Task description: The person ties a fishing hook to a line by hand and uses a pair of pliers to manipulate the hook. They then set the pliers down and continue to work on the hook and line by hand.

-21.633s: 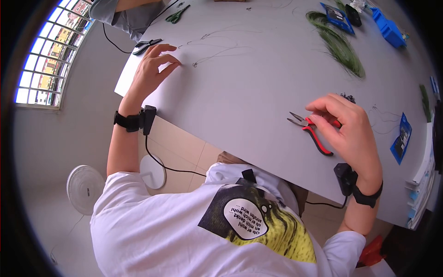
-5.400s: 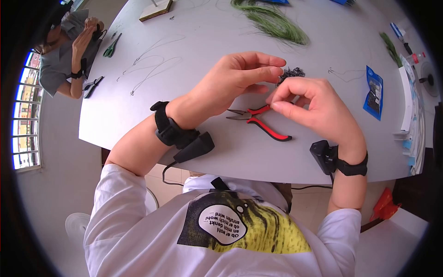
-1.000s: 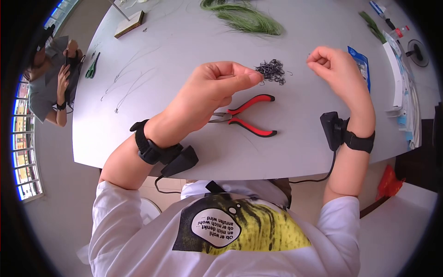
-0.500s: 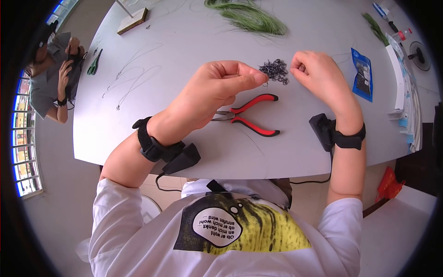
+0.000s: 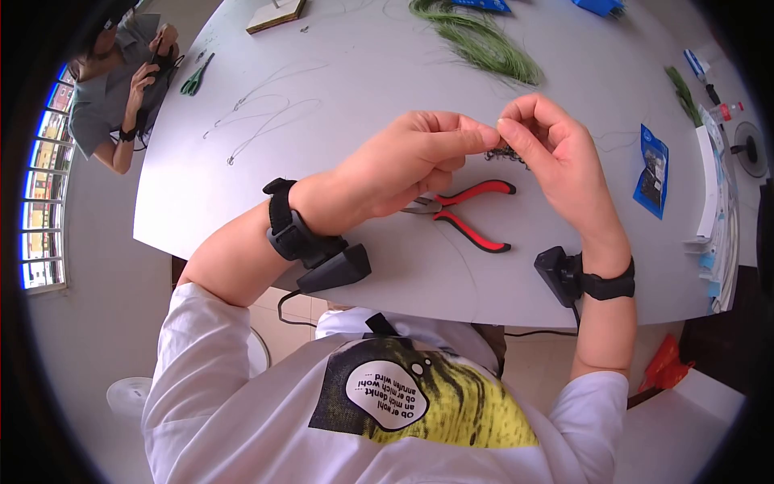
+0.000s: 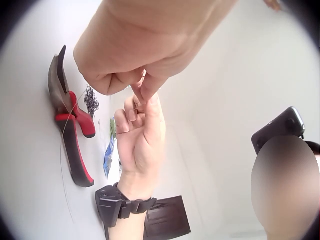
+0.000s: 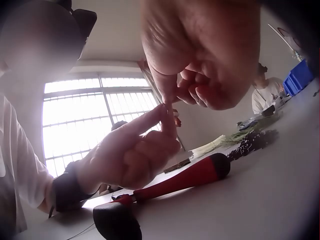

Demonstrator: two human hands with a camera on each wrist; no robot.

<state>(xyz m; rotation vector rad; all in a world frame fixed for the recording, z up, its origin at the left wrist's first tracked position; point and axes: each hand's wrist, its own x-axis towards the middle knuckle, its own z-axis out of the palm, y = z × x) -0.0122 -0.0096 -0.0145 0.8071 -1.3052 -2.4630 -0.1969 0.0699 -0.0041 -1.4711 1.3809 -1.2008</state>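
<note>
My left hand (image 5: 403, 165) pinches something tiny between thumb and index finger, which looks like a fish hook and is mostly hidden by the fingertips. A thin fishing line (image 6: 62, 160) trails below this hand. The right hand (image 5: 560, 161) brings its thumb and index finger right to the left fingertips, pinching there at the line's end. Behind the joined fingertips lies a pile of black fish hooks (image 6: 91, 101), partly covered in the head view. Red-handled pliers (image 5: 476, 234) lie spread on the table below the hands, their tips under the left hand.
Several hooks tied to line (image 5: 242, 133) lie on the left of the table (image 5: 387, 266). Green scissors (image 5: 197, 75), a wooden block (image 5: 274, 16) and a green fibre bundle (image 5: 488, 44) are farther back. A blue packet (image 5: 651, 171) lies right. Another person (image 5: 121, 89) sits left.
The left hand has come from the tied hooks at far left to the middle. My right hand, drawn away to the right a second ago, has returned to meet the left fingertips.
</note>
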